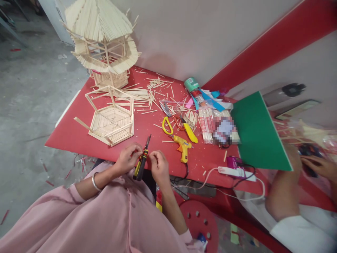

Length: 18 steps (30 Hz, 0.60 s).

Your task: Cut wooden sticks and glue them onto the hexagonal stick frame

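Note:
A pair of pliers (142,162) with black and yellow handles and narrow dark jaws lies between my hands at the table's front edge. My left hand (128,159) is closed in a pinch, its fingertips against or just beside the pliers. On the other side of them, my right hand (159,166) has its fingers curled into a pinch too. Whatever either hand holds is too small or hidden to name. Beyond my left hand stands an open hexagonal frame (113,121) of wooden sticks. A yellow glue gun (183,147) lies to the right.
A tall stick pavilion (105,45) stands at the back left. Loose sticks (137,95), scissors (166,117) and yellow-handled cutters (190,131) lie on the red table (71,130). A green board (259,135) and power strip (234,171) are at right, near another person's arm (284,189).

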Tool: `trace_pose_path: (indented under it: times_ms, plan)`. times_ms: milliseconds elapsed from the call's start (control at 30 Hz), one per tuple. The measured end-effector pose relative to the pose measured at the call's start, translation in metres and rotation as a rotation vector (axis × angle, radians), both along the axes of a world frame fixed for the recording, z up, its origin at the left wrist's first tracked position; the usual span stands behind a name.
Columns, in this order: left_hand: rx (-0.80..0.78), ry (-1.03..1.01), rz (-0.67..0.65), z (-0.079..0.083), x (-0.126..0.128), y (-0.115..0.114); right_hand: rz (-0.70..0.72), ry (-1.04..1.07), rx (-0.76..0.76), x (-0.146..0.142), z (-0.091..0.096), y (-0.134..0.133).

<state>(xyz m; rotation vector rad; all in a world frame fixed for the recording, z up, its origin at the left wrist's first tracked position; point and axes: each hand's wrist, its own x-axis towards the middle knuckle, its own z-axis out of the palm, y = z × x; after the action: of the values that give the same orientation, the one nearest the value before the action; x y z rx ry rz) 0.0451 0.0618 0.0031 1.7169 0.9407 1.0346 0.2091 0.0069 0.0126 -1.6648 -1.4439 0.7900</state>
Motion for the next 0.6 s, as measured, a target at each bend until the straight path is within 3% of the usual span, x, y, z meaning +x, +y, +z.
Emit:
trace_pose_path:
  times_ms: [167,400,600]
  plan:
    - [-0.244,0.080,-0.087,0.007,-0.004,0.004,0.040,0.051,0.007,-0.002,0.004,0.001]
    - [-0.182,0.358,-0.124,0.017,-0.004,0.004,0.018,0.075,0.006,-0.003,0.007,0.000]
    - [-0.338,0.216,-0.236,0.027,-0.004,0.005,0.006,0.257,-0.088,-0.005,0.012,0.002]
